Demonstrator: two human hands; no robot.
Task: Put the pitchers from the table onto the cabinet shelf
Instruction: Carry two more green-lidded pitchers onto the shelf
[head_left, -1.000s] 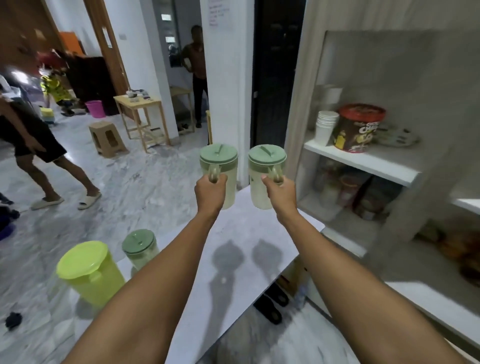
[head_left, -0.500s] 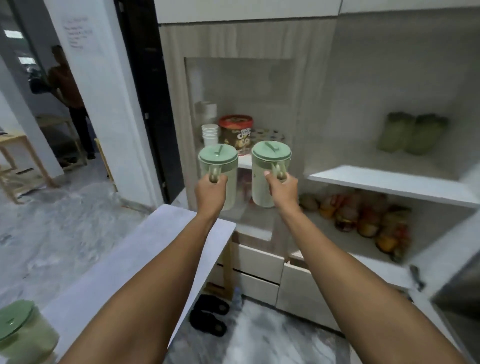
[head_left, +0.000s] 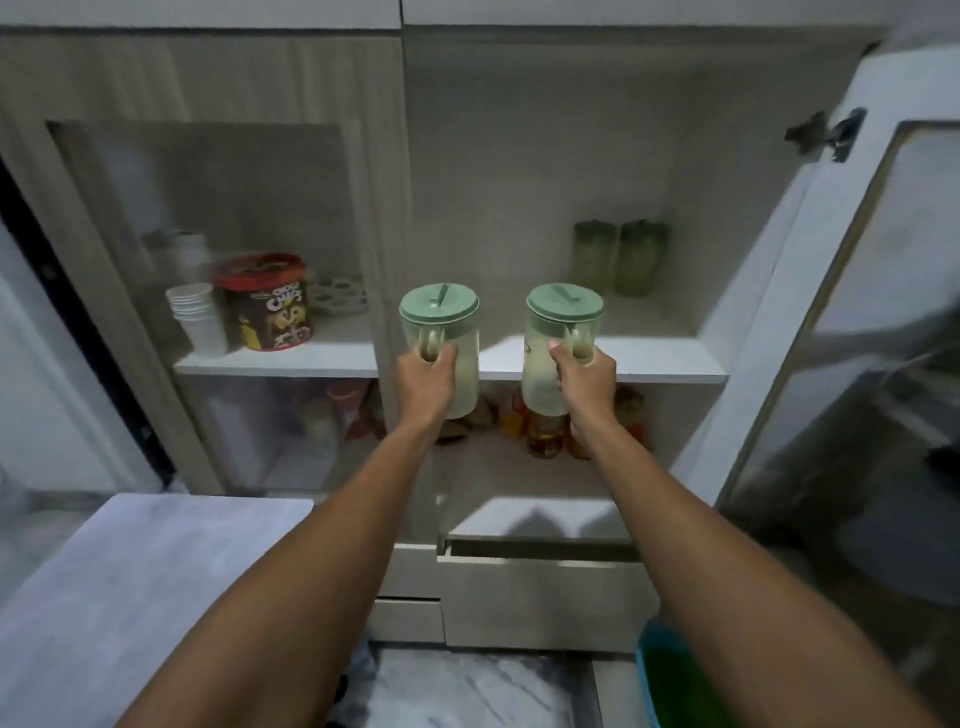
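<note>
Two translucent pale-green plastic pitchers with mint lids, upright, carried in front of the open white cabinet shelf: left pitcher gripped by its handle in the left hand, right pitcher likewise in the right hand. Bases below shelf level, so up and forward next; right nearer the bare span. Two green pitchers already at the back. Brown cereal tub, label partly legible, "Coco".

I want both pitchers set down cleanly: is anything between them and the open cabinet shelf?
Nothing visible. The shelf front is bare; two green containers stand at its back. The left pitcher hangs before the divider.
</note>
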